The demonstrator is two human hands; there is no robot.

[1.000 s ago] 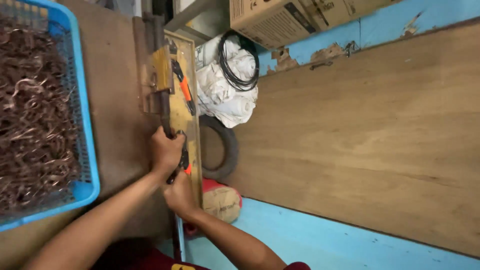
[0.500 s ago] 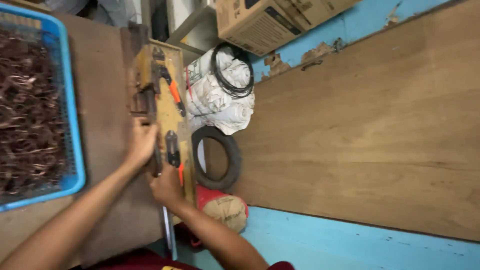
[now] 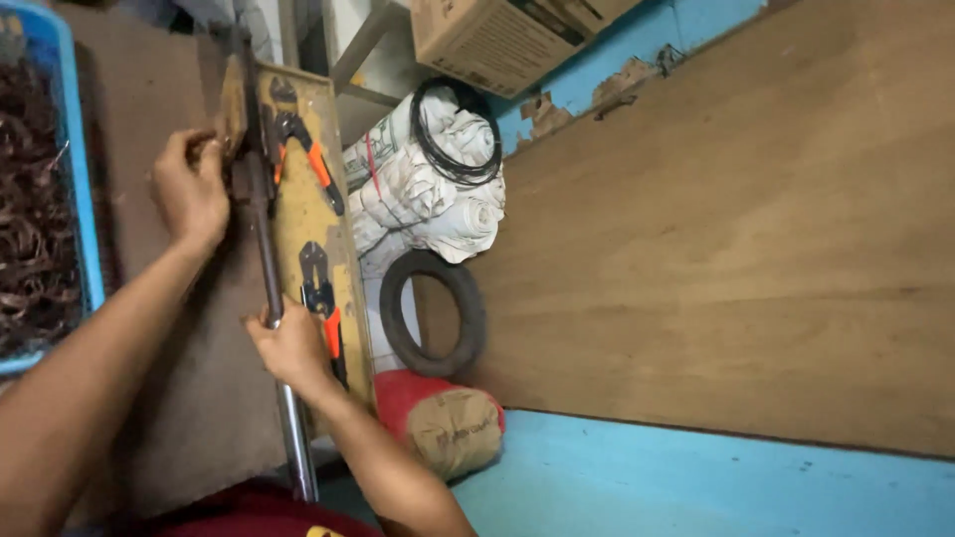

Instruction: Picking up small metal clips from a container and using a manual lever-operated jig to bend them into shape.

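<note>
A long grey metal lever (image 3: 267, 261) runs along a yellow board (image 3: 296, 214) to a dark metal fixture (image 3: 242, 149) at the board's top. My right hand (image 3: 293, 350) is shut around the lever at its middle. My left hand (image 3: 189, 187) rests against the fixture with fingers curled at its edge; whether it pinches anything is hidden. Two orange-handled cutting pliers lie on the board, one (image 3: 310, 164) near the fixture, the other (image 3: 323, 303) just beside my right hand.
A blue plastic basket (image 3: 88, 234) full of brown wire scraps sits at the left on the brown worktop (image 3: 214, 398). Right of the board are white sacks (image 3: 428, 194) with a black cable coil (image 3: 453, 134), a small tyre (image 3: 435, 313), a red and tan sack (image 3: 443, 423), and a cardboard box (image 3: 502, 30).
My left hand has slid from the lever up to the fixture at the board's top. My right hand has stayed on the lever. The view has shifted and drawn closer.
</note>
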